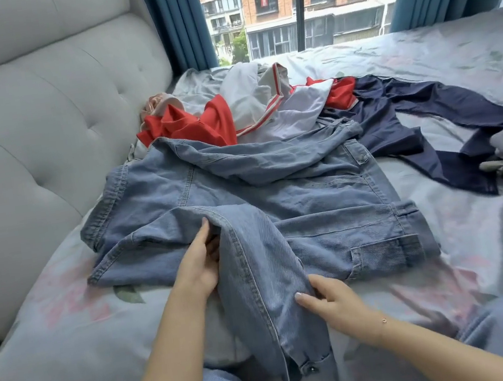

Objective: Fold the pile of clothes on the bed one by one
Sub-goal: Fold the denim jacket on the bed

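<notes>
Two bare hands work a denim jacket spread across the near half of a floral-sheeted bed, one sleeve running from the jacket's body straight back toward the person. The left hand lies along the sleeve's left edge near the shoulder, fingers tucked under the fold of cloth, thumb on top; the right hand pinches the sleeve's right edge lower down, closer to the cuff, fingers curled onto the fabric. The sleeve's long axis points away from the person, so the jacket's body lies forward and to the right of both hands; the right hand is nearer the cuff and looks better placed to carry it up and across. Beyond the jacket, a red-and-white garment and a navy garment wait unfolded, apparently next in line.
</notes>
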